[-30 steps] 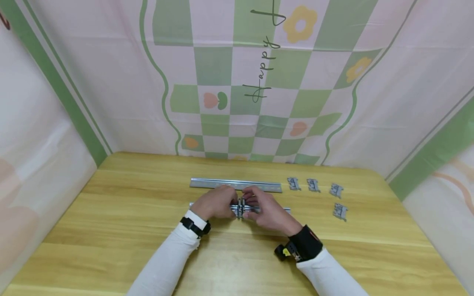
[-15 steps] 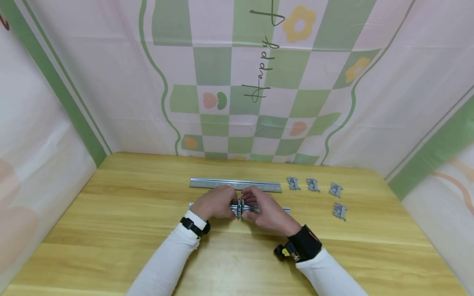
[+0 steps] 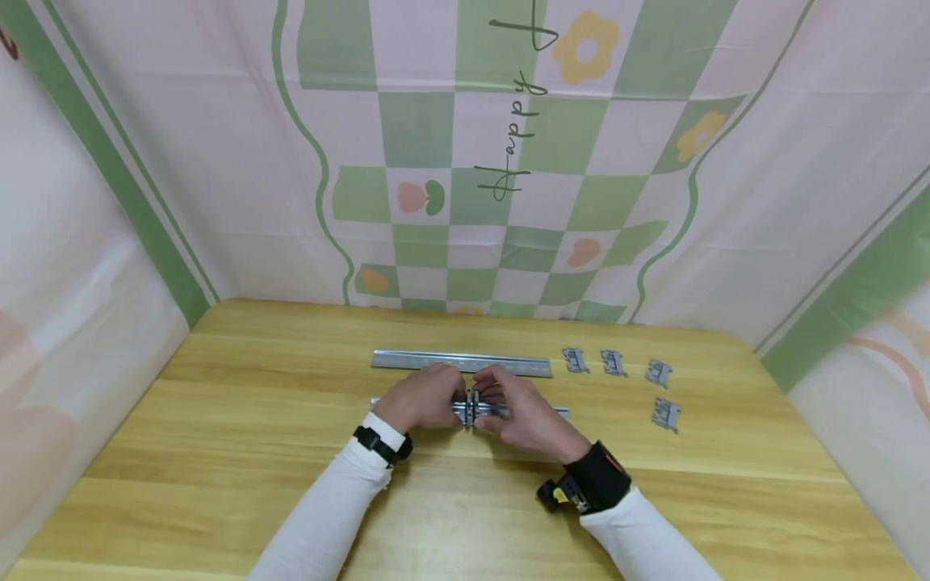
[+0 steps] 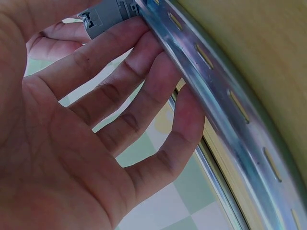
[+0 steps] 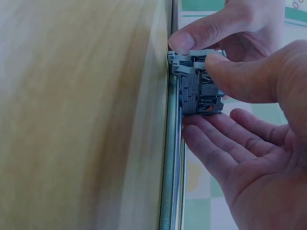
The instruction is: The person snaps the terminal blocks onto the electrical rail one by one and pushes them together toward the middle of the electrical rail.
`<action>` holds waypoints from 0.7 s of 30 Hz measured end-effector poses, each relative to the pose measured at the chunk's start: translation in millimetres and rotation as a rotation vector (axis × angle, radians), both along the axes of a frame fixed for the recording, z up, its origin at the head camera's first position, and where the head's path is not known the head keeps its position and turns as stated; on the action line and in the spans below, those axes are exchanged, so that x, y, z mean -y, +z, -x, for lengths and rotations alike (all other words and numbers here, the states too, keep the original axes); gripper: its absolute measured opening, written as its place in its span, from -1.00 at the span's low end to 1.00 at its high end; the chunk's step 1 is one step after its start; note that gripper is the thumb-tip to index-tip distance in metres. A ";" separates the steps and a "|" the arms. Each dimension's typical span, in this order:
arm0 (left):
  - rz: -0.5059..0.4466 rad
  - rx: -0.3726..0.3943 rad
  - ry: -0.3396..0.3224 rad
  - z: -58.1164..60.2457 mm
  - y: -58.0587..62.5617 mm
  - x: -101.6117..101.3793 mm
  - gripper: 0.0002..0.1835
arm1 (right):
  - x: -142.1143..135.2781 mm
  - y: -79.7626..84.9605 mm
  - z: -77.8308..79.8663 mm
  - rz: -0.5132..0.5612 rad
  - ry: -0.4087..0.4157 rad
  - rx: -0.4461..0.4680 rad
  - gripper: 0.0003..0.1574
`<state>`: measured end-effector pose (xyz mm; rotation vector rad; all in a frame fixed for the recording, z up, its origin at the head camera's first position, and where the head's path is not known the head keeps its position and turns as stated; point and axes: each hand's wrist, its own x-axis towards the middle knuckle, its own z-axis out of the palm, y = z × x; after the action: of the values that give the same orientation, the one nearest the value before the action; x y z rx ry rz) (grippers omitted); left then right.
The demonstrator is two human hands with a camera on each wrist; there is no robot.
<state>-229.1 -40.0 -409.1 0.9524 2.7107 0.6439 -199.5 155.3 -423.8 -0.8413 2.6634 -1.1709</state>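
Grey terminal blocks (image 3: 472, 409), apparently two side by side, stand on the nearer slotted metal DIN rail (image 3: 563, 412). My left hand (image 3: 427, 395) holds the left side of the blocks; in the left wrist view its fingertips also rest along the edge of the rail (image 4: 218, 122), close to a block (image 4: 109, 20). From the right, my right hand (image 3: 529, 413) pinches the blocks. In the right wrist view, its thumb lies on the front of the terminal blocks (image 5: 194, 88) and its fingers are behind them. Both hands cover much of the rail's middle.
A second DIN rail (image 3: 461, 363) lies just behind, parallel to the first. Several loose terminal blocks lie at the right, among them a near one (image 3: 666, 414) and a far one (image 3: 576, 360). A patterned cloth (image 3: 479, 202) hangs behind the wooden table (image 3: 218, 452).
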 end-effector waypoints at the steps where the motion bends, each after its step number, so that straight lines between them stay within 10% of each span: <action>1: 0.000 0.003 0.001 -0.1 0.1 0.0 -0.81 | 0.0 0.0 0.0 0.001 0.001 0.000 -0.33; 21: 0.007 0.014 0.016 -0.2 -1.1 -0.5 -0.82 | -0.1 -2.2 -0.8 0.008 0.014 -0.021 -0.31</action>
<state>-228.9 -39.4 -410.2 0.9220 2.7094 0.6406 -198.6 155.4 -426.0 -0.8772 2.6670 -1.1774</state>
